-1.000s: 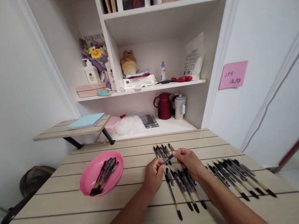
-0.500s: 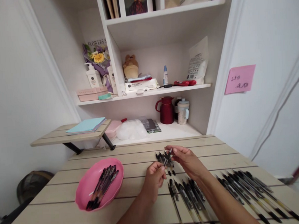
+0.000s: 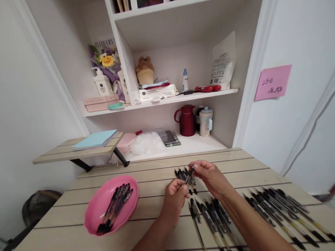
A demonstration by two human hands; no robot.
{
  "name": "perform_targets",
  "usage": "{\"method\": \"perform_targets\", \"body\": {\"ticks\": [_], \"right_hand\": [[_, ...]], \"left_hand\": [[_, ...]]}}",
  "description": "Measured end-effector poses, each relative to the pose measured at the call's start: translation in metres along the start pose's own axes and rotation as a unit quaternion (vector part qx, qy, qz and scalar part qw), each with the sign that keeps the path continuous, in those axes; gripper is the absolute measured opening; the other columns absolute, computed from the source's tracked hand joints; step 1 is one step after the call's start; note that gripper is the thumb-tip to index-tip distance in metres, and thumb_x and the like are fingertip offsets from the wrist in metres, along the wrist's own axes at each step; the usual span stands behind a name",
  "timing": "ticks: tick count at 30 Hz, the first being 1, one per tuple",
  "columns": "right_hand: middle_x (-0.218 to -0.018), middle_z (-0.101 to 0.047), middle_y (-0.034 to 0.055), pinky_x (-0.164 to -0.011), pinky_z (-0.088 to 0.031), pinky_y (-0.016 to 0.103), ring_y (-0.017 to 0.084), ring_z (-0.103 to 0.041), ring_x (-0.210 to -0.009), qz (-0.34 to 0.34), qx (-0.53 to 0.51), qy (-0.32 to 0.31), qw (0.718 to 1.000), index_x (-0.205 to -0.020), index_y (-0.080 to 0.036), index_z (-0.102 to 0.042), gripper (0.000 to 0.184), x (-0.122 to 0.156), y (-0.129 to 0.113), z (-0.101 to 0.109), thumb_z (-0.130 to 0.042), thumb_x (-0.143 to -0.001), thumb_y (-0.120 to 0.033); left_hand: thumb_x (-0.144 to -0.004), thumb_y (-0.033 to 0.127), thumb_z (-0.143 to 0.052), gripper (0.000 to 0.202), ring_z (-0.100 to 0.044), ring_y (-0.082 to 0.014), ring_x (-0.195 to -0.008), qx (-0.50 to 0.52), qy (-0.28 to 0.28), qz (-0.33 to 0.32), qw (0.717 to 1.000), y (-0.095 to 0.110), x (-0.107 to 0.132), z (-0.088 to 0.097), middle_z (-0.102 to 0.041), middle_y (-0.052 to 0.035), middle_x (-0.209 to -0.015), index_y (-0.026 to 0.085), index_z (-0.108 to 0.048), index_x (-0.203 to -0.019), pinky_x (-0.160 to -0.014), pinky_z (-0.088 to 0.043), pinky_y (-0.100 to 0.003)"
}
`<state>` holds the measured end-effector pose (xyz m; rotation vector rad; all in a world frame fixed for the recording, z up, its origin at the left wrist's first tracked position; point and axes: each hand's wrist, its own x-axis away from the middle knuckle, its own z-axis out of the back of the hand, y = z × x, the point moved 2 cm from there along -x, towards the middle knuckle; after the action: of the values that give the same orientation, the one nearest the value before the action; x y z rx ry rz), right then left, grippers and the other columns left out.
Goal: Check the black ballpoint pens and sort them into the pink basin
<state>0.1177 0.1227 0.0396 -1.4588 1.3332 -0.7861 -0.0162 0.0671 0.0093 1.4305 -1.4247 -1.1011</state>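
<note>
Both of my hands meet over the middle of the wooden table (image 3: 78,233). My left hand (image 3: 175,201) pinches the lower end of a small black pen part (image 3: 189,175), and my right hand (image 3: 211,178) pinches its upper end. Just behind them lies a small group of black pen caps (image 3: 181,173). A row of black pens (image 3: 209,221) lies under my right forearm, and another row (image 3: 282,211) spreads to the right. A pink bowl (image 3: 96,202) with several black pens in it sits to the left.
A small raised wooden stand (image 3: 74,151) with a blue notebook (image 3: 94,139) stands at the back left. Behind the table, white shelves hold a red jug (image 3: 186,120), a mug (image 3: 204,121), bottles and a plush toy. A pink note (image 3: 272,82) sticks to the right wall.
My hands lifted the pen part slightly away from me and turned it more upright between the fingers. The view shifted a little; the pens and bowl stayed where they were.
</note>
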Motion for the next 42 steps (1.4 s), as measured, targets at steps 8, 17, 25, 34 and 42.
{"method": "perform_targets", "body": {"ticks": [8, 17, 25, 34, 42], "right_hand": [[-0.088, -0.066, 0.0076, -0.069, -0.043, 0.03, 0.019, -0.057, -0.08, -0.022, -0.027, -0.032, 0.999, -0.084, -0.018, -0.067, 0.033, 0.002, -0.001, -0.001, -0.069, -0.062, -0.043], [-0.09, -0.066, 0.0073, -0.07, -0.044, 0.031, 0.02, -0.058, -0.082, -0.024, -0.022, -0.035, 0.999, -0.083, -0.019, -0.067, 0.033, 0.001, -0.003, 0.001, -0.069, -0.062, -0.044], [-0.09, -0.066, 0.0073, -0.067, -0.044, 0.031, 0.019, -0.058, -0.08, -0.03, -0.011, -0.037, 0.999, -0.084, -0.019, -0.067, 0.033, 0.002, -0.003, 0.001, -0.067, -0.063, -0.045], [-0.086, -0.066, 0.0061, -0.067, -0.044, 0.029, 0.017, -0.057, -0.076, -0.024, 0.011, -0.02, 0.999, -0.079, -0.018, -0.067, 0.03, 0.002, -0.003, 0.003, -0.073, -0.058, -0.038], [-0.067, -0.062, 0.0016, -0.059, -0.042, 0.026, 0.012, -0.051, -0.06, -0.019, 0.018, 0.015, 1.0, -0.062, -0.018, -0.062, 0.025, 0.0, 0.006, 0.004, -0.075, -0.055, -0.037]], "left_hand": [[-0.063, 0.039, -0.062, 0.029, -0.018, 0.0003, -0.031, 0.006, -0.003, 0.017, 1.0, -0.001, 0.0, -0.001, -0.047, 0.0067, -0.048, 0.016, -0.049, -0.074, -0.036, -0.008, -0.017], [-0.063, 0.039, -0.062, 0.028, -0.019, 0.0, -0.031, 0.006, -0.003, 0.016, 1.0, 0.002, 0.003, -0.003, -0.047, 0.0067, -0.048, 0.016, -0.049, -0.073, -0.036, -0.008, -0.018], [-0.065, 0.038, -0.061, 0.027, -0.018, 0.0005, -0.031, 0.014, -0.015, 0.017, 1.0, -0.002, 0.001, -0.002, -0.047, 0.0071, -0.048, 0.016, -0.049, -0.074, -0.036, -0.007, -0.017], [-0.063, 0.039, -0.062, 0.028, -0.018, 0.0004, -0.031, 0.012, -0.008, 0.016, 1.0, 0.0, 0.002, -0.002, -0.047, 0.0069, -0.047, 0.016, -0.049, -0.073, -0.035, -0.007, -0.017], [-0.061, 0.039, -0.064, 0.029, -0.021, 0.0, -0.031, -0.008, 0.007, 0.01, 1.0, -0.007, -0.007, 0.002, -0.048, 0.006, -0.044, 0.016, -0.049, -0.068, -0.035, -0.01, -0.017]]}}
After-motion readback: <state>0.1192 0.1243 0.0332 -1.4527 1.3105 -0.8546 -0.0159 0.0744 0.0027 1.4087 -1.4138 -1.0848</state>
